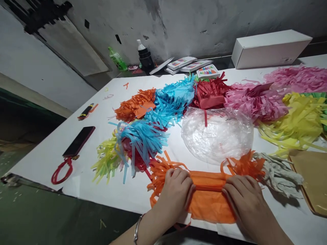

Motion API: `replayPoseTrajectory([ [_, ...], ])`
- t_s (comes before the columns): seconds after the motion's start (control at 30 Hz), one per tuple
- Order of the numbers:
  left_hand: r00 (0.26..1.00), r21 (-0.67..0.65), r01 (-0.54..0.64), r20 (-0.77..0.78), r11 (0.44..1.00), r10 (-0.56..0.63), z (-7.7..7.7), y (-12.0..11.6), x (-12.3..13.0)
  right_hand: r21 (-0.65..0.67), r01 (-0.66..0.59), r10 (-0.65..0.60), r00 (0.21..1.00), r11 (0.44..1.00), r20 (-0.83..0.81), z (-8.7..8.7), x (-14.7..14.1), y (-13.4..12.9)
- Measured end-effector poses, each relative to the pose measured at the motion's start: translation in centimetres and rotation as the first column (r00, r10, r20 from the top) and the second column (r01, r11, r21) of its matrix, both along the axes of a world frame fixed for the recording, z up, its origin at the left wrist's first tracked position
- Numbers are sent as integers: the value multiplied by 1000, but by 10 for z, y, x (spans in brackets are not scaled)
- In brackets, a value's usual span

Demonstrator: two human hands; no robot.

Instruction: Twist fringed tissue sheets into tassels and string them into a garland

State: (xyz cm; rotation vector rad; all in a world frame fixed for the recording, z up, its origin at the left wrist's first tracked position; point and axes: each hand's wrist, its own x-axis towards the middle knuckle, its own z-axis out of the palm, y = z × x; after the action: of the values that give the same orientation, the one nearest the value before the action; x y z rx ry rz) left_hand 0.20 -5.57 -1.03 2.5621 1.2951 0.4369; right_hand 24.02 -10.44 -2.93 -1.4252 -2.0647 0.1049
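Observation:
Orange tissue paper (213,200) with fringed ends lies at the table's near edge, its middle folded into a flat band. My left hand (177,187) is closed on the band's left part, beside a bunch of orange fringe. At the right part, my right hand (242,194) grips the paper with curled fingers, and more orange fringe sticks out beyond it. Both thumbs are mostly hidden. Just behind the paper lies a clear plastic bag (217,136). A blue fringed tissue bundle (144,137) sits to the left, above my left hand.
Other fringed bundles, including a dark red one (211,92) and a yellow one (293,122), spread across the white table. A phone (79,141) with a red strap lies left. Pale gloves (279,175) and a brown packet (311,180) are at right. A white box (270,51) stands behind.

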Motion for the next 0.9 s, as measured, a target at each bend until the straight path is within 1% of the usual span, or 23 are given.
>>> replayPoseTrajectory([
  [0.1, 989, -12, -50, -137, 999, 48, 5, 1, 7, -35, 145, -142, 987, 989, 71, 5, -11, 2],
  [0.17, 983, -20, -49, -176, 999, 45, 7, 3, 9, 0, 167, -167, 982, 986, 90, 6, -16, 4],
  [0.2, 984, -21, -48, -175, 999, 44, 7, 3, 10, 42, 135, -138, 987, 990, 82, 6, -18, 4],
  [0.27, 991, -7, -36, -132, 999, 35, 7, 3, 9, 131, 7, -17, 997, 991, 76, 4, -21, 6],
  [0.33, 998, 15, 6, -65, 1000, -5, 5, 4, 8, 154, -128, 116, 990, 980, 86, 1, -24, 8],
  [0.37, 999, 31, 41, -30, 999, -40, 4, 4, 7, 143, -161, 149, 985, 977, 88, 0, -25, 9],
  [0.4, 997, 48, 77, 0, 996, -78, 3, 4, 7, 128, -171, 161, 983, 977, 86, -1, -26, 10],
  [0.47, 989, 84, 141, 23, 986, -144, 3, 5, 6, 101, -154, 148, 987, 983, 65, -2, -27, 11],
  [0.57, 976, 127, 218, -27, 968, -217, 3, 7, 5, 75, -98, 97, 995, 992, 20, -1, -31, 12],
  [0.67, 962, 149, 271, -72, 951, -263, 2, 10, 5, 78, -110, 108, 994, 991, 18, 0, -41, 14],
  [0.73, 960, 160, 280, -59, 947, -274, -1, 10, 6, 97, -148, 146, 989, 984, 36, 1, -48, 15],
  [0.8, 966, 151, 259, -21, 954, -258, -3, 10, 6, 106, -174, 171, 984, 979, 41, -1, -49, 16],
  [0.9, 976, 102, 208, 39, 973, -213, -7, 10, 4, 87, -181, 179, 983, 980, 27, -5, -37, 12],
])
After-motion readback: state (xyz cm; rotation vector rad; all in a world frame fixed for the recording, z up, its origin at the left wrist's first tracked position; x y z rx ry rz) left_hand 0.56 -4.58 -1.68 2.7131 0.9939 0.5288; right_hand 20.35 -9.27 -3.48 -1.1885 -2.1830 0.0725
